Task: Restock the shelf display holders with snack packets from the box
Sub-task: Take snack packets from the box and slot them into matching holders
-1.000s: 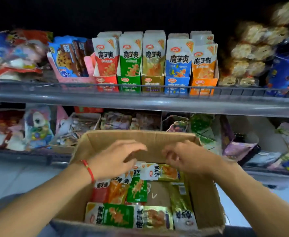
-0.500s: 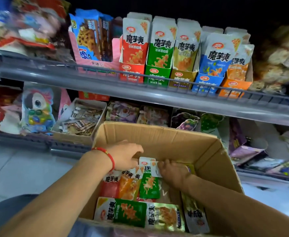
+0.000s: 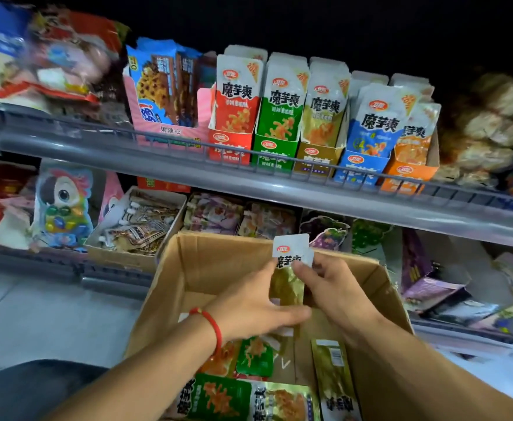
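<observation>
Head view: gold packet upright over the box, pinched by right hand near its white top; left hand apparently holding its lower edge. Light, limp, slick foil: grip the stiffer top seal.

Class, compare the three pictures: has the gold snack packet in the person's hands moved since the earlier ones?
Yes. The gold packet has come up out of the pile, now upright in both hands, its top above the cardboard box's far rim.

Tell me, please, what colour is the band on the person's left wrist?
Red: a thin red band around the wrist of the left hand, clearest in the head view.
</observation>
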`<state>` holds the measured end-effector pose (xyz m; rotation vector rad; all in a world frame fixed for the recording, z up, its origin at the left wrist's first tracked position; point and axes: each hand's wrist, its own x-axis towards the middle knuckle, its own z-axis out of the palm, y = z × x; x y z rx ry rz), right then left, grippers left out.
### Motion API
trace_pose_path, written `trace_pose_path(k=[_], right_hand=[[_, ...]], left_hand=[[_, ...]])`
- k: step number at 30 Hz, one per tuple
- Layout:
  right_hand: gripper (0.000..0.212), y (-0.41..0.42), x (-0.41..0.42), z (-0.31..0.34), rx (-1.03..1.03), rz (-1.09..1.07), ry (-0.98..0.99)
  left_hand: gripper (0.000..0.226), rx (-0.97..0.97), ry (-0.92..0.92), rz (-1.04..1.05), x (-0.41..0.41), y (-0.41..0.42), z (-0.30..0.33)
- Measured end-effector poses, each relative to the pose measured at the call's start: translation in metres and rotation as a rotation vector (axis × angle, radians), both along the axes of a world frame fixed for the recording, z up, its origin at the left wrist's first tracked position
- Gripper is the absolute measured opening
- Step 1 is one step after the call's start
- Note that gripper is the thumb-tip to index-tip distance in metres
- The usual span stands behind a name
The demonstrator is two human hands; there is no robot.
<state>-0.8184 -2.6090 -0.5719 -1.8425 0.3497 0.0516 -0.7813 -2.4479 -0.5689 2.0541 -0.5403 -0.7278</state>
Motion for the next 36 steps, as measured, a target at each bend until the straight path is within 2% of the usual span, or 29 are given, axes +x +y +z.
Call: trace_pose_path(k=[2,4,5,6,8,9,12,15,18,20,21,25,29,32,36], right_hand=[[0.027,0.006,-0.005,0.011,0.299,0.024,0.029],[0.026,0.008,-0.007,0.016,0.445,0.035,0.047],[0.023,0.006,-0.007,0.016,0.412,0.042,0.032],[0.024,0.002,-0.007,0.014,0.289,0.045,0.005],[0.037,-0.004,-0.007,0.012,0.025,0.029,-0.014],[0.038,-0.007,-0.006,0.012,-0.027,0.013,-0.016],[0.024,-0.013,-0.003,0.018,-0.060,-0.036,-0.086],[0.022,-0.023,0.001,0.025,-0.028,-0.085,-0.145],[0.021,-0.025,0.000,0.031,0.046,-0.038,-0.143],[0.021,-0.019,-0.001,0.031,0.038,-0.033,-0.133],[0.021,-0.015,-0.001,0.029,0.031,-0.037,-0.129],[0.030,-0.008,0.003,0.021,-0.064,-0.032,-0.157],[0.030,-0.013,0.002,0.024,-0.114,0.020,-0.217],[0.030,-0.018,0.001,0.026,-0.142,0.018,-0.231],[0.029,-0.030,-0.002,0.039,-0.255,0.071,-0.262]], left_hand=[[0.058,-0.078,-0.039,0.057,-0.001,-0.002,-0.005],[0.036,-0.145,-0.027,0.127,0.000,-0.001,-0.008],[0.031,-0.195,0.018,0.170,0.001,0.001,-0.007],[0.029,-0.243,0.072,0.211,0.001,0.002,-0.006],[0.031,-0.330,0.148,0.243,0.000,0.005,-0.002],[0.032,-0.358,0.162,0.254,0.000,0.006,-0.001],[0.028,-0.441,0.203,0.346,-0.004,0.008,0.007],[0.017,-0.470,0.282,0.426,-0.002,0.012,0.009],[0.036,-0.522,0.362,0.478,-0.003,0.012,0.013],[0.023,-0.544,0.366,0.461,-0.006,0.010,0.015],[0.017,-0.542,0.338,0.422,-0.007,0.008,0.012],[0.040,-0.480,0.193,0.393,-0.008,0.002,0.013],[0.052,-0.437,0.221,0.313,-0.006,-0.002,0.017],[0.047,-0.411,0.218,0.243,-0.008,-0.004,0.020],[0.041,-0.280,-0.167,0.191,0.007,0.001,0.037]])
